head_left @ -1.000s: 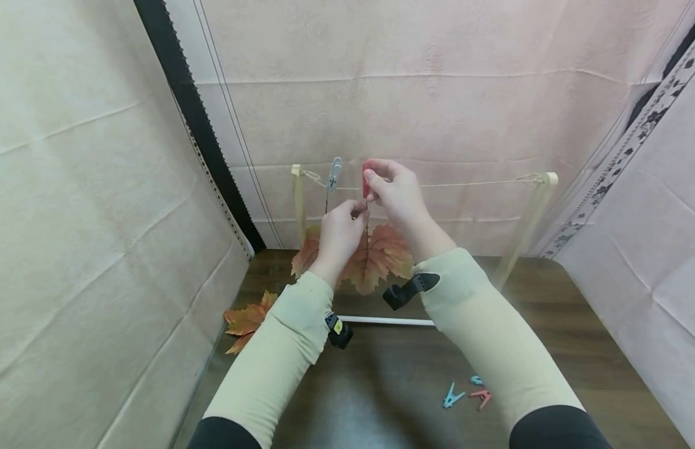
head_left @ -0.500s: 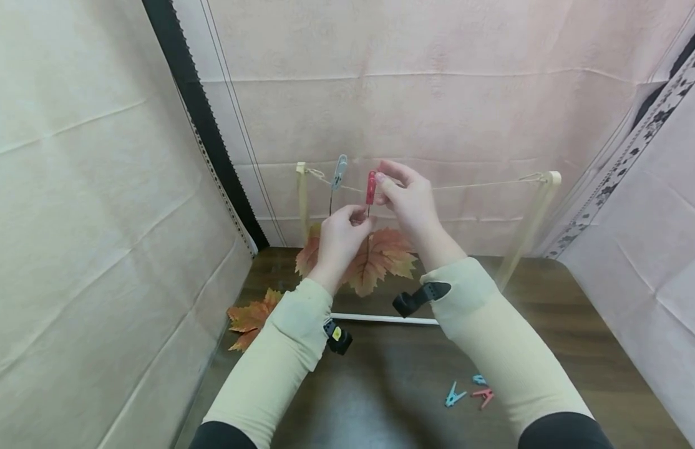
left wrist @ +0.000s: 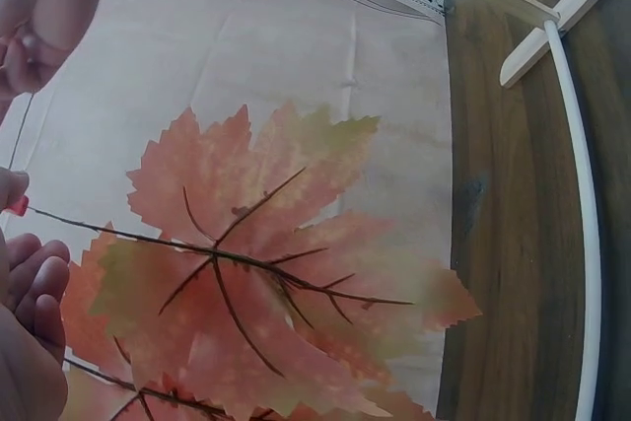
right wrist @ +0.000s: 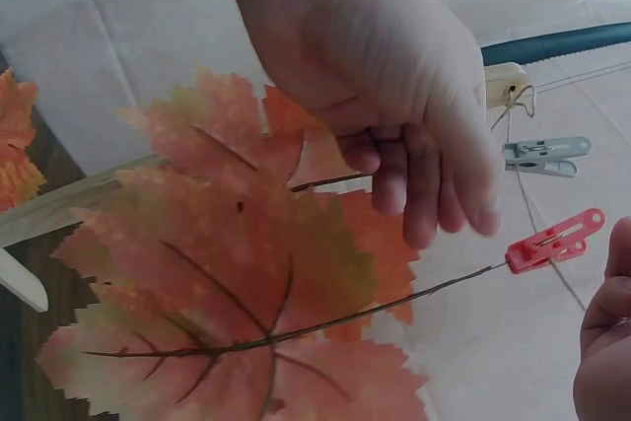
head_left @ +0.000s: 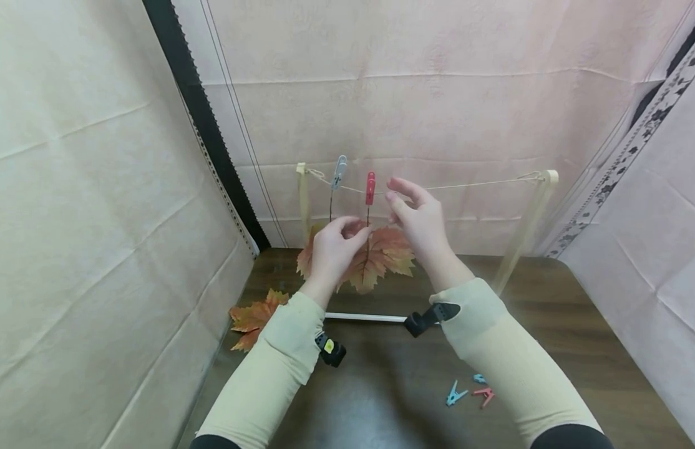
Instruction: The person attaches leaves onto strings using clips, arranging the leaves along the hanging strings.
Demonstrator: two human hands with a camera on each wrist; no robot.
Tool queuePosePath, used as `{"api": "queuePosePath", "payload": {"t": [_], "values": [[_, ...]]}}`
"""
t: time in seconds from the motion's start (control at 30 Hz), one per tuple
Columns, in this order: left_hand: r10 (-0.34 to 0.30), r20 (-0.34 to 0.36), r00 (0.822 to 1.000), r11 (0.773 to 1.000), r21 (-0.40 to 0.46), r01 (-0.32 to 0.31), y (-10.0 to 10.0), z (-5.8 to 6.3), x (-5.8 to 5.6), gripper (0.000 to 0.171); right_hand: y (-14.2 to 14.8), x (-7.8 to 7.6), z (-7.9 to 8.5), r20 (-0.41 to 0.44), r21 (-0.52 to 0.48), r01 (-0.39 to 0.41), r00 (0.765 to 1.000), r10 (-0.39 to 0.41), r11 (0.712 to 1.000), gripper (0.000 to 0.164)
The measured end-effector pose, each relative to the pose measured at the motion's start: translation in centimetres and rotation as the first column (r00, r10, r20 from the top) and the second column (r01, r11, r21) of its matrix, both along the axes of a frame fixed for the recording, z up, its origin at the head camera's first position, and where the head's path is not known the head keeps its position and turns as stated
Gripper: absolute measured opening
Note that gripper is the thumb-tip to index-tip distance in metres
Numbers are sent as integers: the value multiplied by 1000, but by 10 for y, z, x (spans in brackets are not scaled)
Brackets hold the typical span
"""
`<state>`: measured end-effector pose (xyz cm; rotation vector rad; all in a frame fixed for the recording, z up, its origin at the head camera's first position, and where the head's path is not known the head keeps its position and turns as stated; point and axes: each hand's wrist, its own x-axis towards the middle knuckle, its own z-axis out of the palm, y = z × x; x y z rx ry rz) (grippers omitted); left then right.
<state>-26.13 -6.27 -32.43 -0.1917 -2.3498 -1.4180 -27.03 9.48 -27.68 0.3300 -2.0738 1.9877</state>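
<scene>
A red clothespin (head_left: 370, 188) grips the thin cord (head_left: 476, 184) and the stem of an orange maple leaf (right wrist: 237, 293), which hangs below. To its left a pale blue clothespin (right wrist: 545, 157) on the same cord holds a second leaf, partly covered by the first. My left hand (head_left: 336, 248) is beside the stem under the red clothespin, its fingers loosely bent around nothing. Just right of that clothespin, my right hand (head_left: 423, 221) is apart from it, with thumb and fingers spread.
The cord runs between two pale wooden posts (head_left: 521, 234). A white rod (head_left: 364, 317) spans low between them. Another maple leaf (head_left: 256, 318) lies at the table's left. Blue clothespins (head_left: 455, 394) and a pink clothespin (head_left: 485, 395) lie near the right forearm. Cloth walls surround the table.
My right hand has let go of the red clothespin and drawn away to the right. My left hand has come off the stem and dropped slightly. The leaf now hangs from the cord.
</scene>
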Motion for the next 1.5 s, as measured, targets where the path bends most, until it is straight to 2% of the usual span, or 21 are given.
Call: {"api": "queuePosePath", "payload": {"t": [0.13, 0.27, 0.43, 0.57, 0.77, 1.03, 1.3, 1.5], "values": [[-5, -1, 1000, 1000, -8, 5, -4, -3, 3, 31, 2, 3, -10, 5, -11, -1, 1000, 1, 1000, 40], [-12, -19, 1000, 999, -48, 11, -7, -7, 5, 34, 5, 5, -21, -24, -6, 8, 1000, -8, 1000, 39], [-15, -23, 1000, 997, -76, 13, -10, -12, 7, 33, 7, 7, -38, -79, 96, 15, 997, -7, 995, 40], [-45, -34, 998, 997, -66, 43, -14, -17, 8, 33, 10, 10, -48, -90, 144, 8, 996, 5, 990, 42], [-71, -46, 996, 993, -97, 66, -20, -28, 14, 36, 17, 17, -65, -47, 132, 5, 999, 1, 991, 41], [-91, -32, 995, 995, -48, 90, -30, -44, 18, 34, 28, 20, -84, -10, 102, 15, 1000, -14, 995, 43], [-101, -36, 994, 994, -52, 99, -39, -57, 21, 33, 32, 20, -101, -17, 117, 37, 999, -36, 992, 43], [-75, -18, 997, 994, -80, 73, -45, -68, 22, 32, 39, 21, -112, -39, 133, 65, 997, -60, 989, 39]]}}
